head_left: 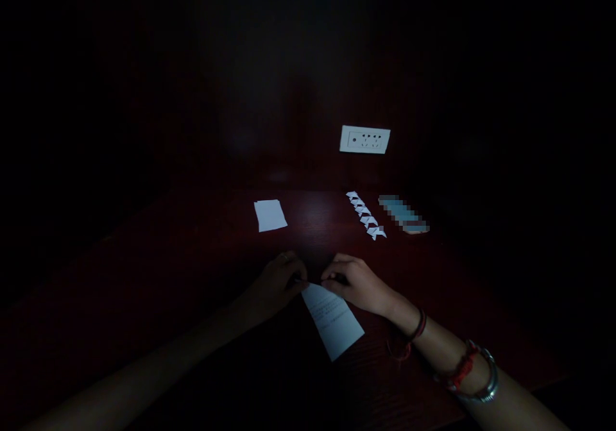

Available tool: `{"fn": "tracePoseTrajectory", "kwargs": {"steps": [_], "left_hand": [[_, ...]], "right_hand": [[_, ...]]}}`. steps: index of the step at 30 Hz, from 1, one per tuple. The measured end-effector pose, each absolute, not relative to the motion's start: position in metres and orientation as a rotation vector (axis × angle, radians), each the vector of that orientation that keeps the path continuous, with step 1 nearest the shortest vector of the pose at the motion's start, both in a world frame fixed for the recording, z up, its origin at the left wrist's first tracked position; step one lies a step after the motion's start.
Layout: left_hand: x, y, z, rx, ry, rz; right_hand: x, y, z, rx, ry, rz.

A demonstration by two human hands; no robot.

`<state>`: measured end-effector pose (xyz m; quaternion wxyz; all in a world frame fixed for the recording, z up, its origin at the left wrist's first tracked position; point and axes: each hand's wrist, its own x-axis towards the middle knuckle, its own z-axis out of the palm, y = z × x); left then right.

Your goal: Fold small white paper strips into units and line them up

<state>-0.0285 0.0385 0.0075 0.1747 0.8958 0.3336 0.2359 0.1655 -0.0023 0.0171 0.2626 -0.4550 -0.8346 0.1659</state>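
Observation:
Between my hands is a white sheet of paper (337,325) with lines of printed text, its near end pointing toward me. My left hand (283,280) pinches the sheet's far left corner, fingers curled and partly in shadow. At the far right edge, my right hand (353,282) grips the same sheet between thumb and fingers. Ahead on the left lies a small stack of blank white paper (270,215). A slanting row of small folded paper pieces (366,215) lies ahead on the right.
The dark red table (202,270) meets a dark back panel. A phone (403,214) with a blurred-out screen lies right of the folded pieces. A white wall socket (364,140) is set above them. The surroundings are very dark.

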Motion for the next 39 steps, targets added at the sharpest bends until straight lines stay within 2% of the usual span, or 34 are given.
{"fn": "tracePoseTrajectory", "kwargs": {"steps": [9,18,30,39], "left_hand": [[-0.022,0.029,0.006,2.388,0.924,0.824],[-0.022,0.023,0.010,2.445,0.872,0.813],[-0.025,0.029,0.011,2.355,1.010,0.869],[-0.018,0.025,0.010,2.487,0.878,0.870]], "right_hand": [[0.154,-0.004,0.022,-1.245,-2.115,0.475],[0.148,-0.003,0.022,-1.170,-2.082,0.486],[0.203,0.005,0.034,-1.315,-2.138,0.423],[0.161,-0.003,0.030,-1.170,-2.170,0.466]]}}
